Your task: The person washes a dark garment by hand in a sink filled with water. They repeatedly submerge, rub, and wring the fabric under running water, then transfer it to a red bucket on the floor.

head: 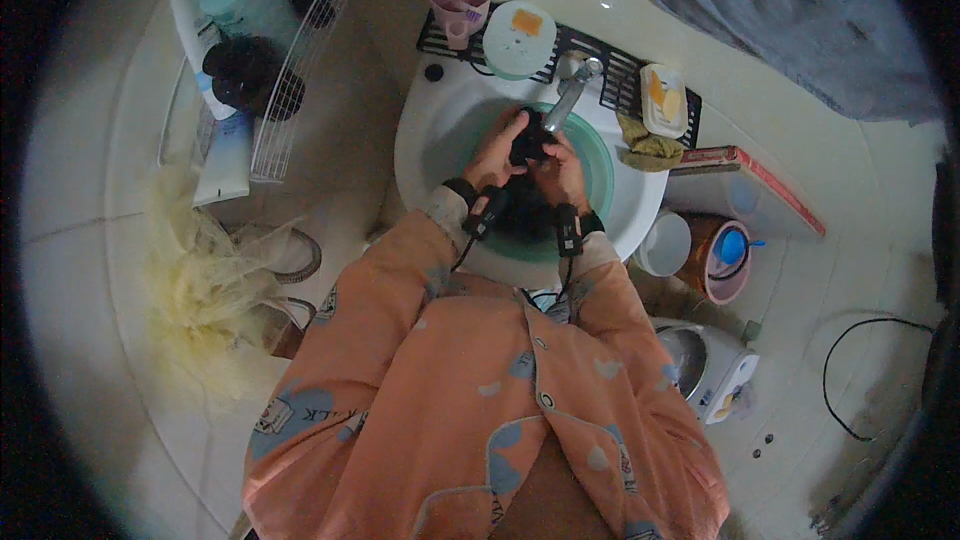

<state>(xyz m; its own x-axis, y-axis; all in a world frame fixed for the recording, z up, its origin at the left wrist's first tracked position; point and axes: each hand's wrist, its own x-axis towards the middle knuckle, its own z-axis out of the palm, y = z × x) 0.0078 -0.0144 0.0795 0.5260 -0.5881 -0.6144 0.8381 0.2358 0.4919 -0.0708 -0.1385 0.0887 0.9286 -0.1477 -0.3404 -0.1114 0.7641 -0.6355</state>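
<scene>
Both hands are over a green plastic basin (600, 157) set in a white washbasin (420, 120). My left hand (495, 148) grips a dark, wet-looking cloth (531, 136) from its left side, fingers towards the tap. My right hand (559, 171) has hold of the same cloth from the right, its fingers bent over it. More dark cloth (521, 217) lies in the basin below my wrists. The chrome tap (571, 96) reaches out just above the held cloth; whether water runs cannot be told. Each wrist wears a black strap with a small device.
Behind the tap stand a pink cup (459, 0), a round soap dish (517, 45) and a white soap dish (666, 109). A greenish rag (651, 150) lies on the right rim. Buckets (664, 244) stand lower right; a wire rack (300, 67) with bottles hangs left.
</scene>
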